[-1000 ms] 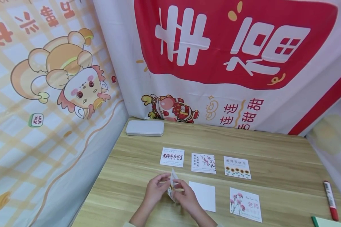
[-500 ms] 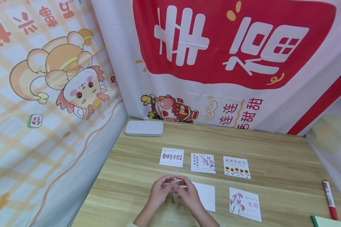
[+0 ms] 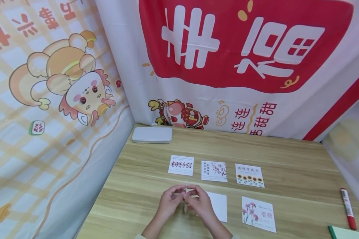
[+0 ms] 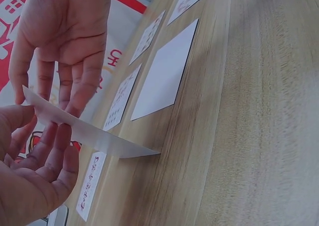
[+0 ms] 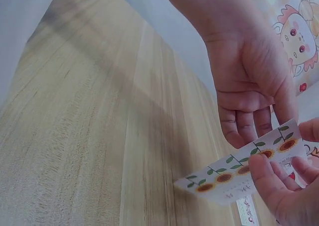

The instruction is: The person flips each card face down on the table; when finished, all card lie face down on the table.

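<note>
Between both hands stands a thin square card (image 5: 234, 173), pinched upright above the wooden table. Printed sunflowers and small writing cover one face in the right wrist view, while its plain pale back (image 4: 112, 142) shows in the left wrist view. My left hand (image 3: 168, 203) pinches it from the left with thumb and fingertips. From the other side, my right hand (image 3: 199, 203) pinches it too, its fingertips facing the left ones. A blank white card (image 3: 219, 207) lies flat, partly behind the right hand. To its right lies a card with pink flowers (image 3: 258, 214).
Farther back lie a red-lettered card (image 3: 180, 165), a blossom card (image 3: 214, 171) and a sunflower card (image 3: 250, 175) in a row. A white case (image 3: 152, 135) sits at the back left. A red marker (image 3: 348, 208) and a green-edged pad (image 3: 351, 233) lie at the right.
The held card has turned from showing its printed face to edge-on in the head view. Both hands have shifted slightly right, still gripping it.
</note>
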The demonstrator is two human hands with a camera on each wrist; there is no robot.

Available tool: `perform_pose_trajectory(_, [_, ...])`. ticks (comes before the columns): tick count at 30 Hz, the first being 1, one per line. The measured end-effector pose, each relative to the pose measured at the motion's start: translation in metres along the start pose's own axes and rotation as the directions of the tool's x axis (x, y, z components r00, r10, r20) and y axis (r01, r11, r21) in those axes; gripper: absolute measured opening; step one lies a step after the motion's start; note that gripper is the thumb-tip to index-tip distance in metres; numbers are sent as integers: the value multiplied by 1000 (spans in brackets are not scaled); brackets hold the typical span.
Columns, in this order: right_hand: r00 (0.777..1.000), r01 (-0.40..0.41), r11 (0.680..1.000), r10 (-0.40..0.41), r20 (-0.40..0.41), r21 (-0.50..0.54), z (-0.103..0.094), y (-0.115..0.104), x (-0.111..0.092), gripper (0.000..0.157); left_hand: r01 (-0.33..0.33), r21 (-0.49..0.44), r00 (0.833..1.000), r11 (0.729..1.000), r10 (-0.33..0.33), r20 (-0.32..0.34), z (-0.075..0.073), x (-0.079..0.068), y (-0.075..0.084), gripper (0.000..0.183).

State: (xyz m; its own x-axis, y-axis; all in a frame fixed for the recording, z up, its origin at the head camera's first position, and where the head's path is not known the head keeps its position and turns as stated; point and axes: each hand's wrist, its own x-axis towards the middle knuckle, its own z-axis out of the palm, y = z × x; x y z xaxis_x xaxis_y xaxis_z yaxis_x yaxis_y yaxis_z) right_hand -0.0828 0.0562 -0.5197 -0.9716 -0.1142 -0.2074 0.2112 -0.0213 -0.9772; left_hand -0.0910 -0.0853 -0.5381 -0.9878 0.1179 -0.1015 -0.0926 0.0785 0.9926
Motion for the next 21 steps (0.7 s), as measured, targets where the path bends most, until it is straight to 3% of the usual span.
perform_pose_trajectory(13, [999, 4, 1000, -5, -50, -24, -7, -13, -8, 37, -38, 29, 999, 999, 38, -7, 4, -4, 5, 32])
perform_pose_trajectory(15, [998, 3, 1000, -4, -62, -18, -9, -15, -10, 36, -26, 41, 1000, 999, 27, -15, 5, -7, 14, 31])
perform_pose_trajectory(21, [995, -13, 999, 16, -95, 32, -19, -24, -20, 36, -30, 89, 999, 996, 34, -38, 4, -6, 7, 31])
